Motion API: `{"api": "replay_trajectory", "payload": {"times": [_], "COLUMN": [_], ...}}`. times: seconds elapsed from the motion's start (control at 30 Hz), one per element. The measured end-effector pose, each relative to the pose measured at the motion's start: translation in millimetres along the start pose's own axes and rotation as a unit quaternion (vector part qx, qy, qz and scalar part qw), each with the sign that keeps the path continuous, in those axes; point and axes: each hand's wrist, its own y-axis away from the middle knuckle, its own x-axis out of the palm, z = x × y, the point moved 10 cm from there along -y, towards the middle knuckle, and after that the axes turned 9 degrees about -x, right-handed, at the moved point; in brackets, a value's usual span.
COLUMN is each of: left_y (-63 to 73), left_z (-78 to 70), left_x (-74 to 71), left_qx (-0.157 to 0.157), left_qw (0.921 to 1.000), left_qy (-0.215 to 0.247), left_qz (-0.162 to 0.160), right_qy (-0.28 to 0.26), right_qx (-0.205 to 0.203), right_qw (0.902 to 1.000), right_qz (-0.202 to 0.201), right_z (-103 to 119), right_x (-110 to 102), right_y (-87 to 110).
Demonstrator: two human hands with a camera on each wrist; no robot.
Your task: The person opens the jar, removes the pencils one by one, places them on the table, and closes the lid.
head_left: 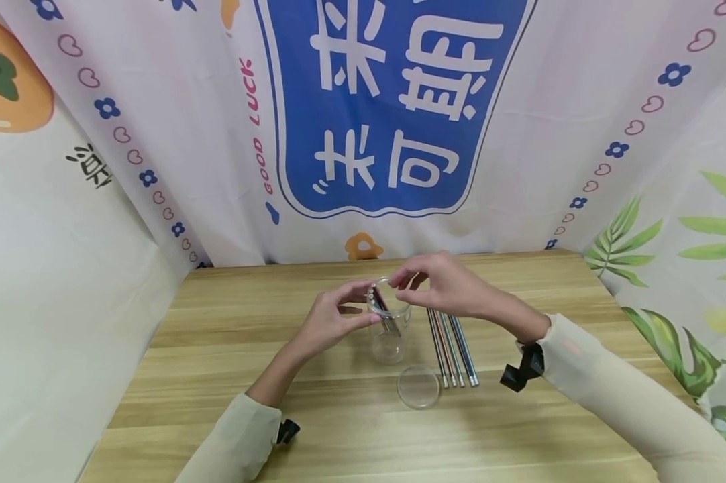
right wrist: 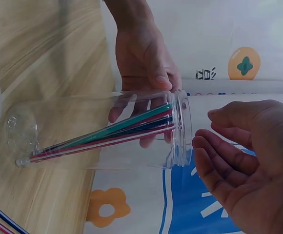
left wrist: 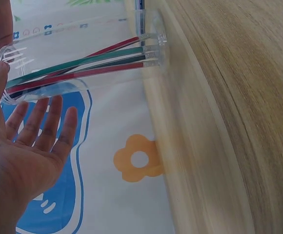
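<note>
A clear plastic jar [head_left: 390, 350] stands upright on the wooden table. Several pencils [right wrist: 107, 132] in red, green and dark colours lean inside it, their silver-banded ends at the base. With thumb and fingers on opposite sides, my left hand [head_left: 333, 320] holds the jar near its rim; the left wrist view shows the thumb on the rim. My right hand [head_left: 450, 285] is at the jar's mouth, fingers loosely bent, with nothing visible between them in the right wrist view. More pencils [head_left: 453, 349] lie side by side on the table, right of the jar.
A round clear lid [head_left: 419, 387] lies flat on the table [head_left: 248, 376], in front of the jar and beside the loose pencils. Behind the table's back edge hangs a printed cloth [head_left: 520, 201]; further printed cloth [head_left: 701, 268] borders the right side.
</note>
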Motion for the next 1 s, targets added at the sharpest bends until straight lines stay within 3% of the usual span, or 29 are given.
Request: {"api": "replay_trajectory", "payload": {"times": [0.37, 0.67, 1.0], "left_y": [1.0, 0.5, -0.5], "left_z": [1.8, 2.2, 0.4], "left_x": [1.1, 1.6, 0.8], "left_qx": [-0.004, -0.007, -0.002], "left_qw": [1.0, 1.0, 1.0], "left_qy": [0.0, 0.002, 0.006], "left_qz": [0.004, 0.004, 0.003], "right_qy": [-0.007, -0.008, -0.005], "right_qx": [-0.034, 0.008, -0.003], "right_qw": [0.9968, 0.9921, 0.9919], "right_qz": [0.073, 0.125, 0.127], "right_z": [3, -5, -5], "right_x": [20, 33, 38], "right_y": [-18.5, -26.3, -30.8]}}
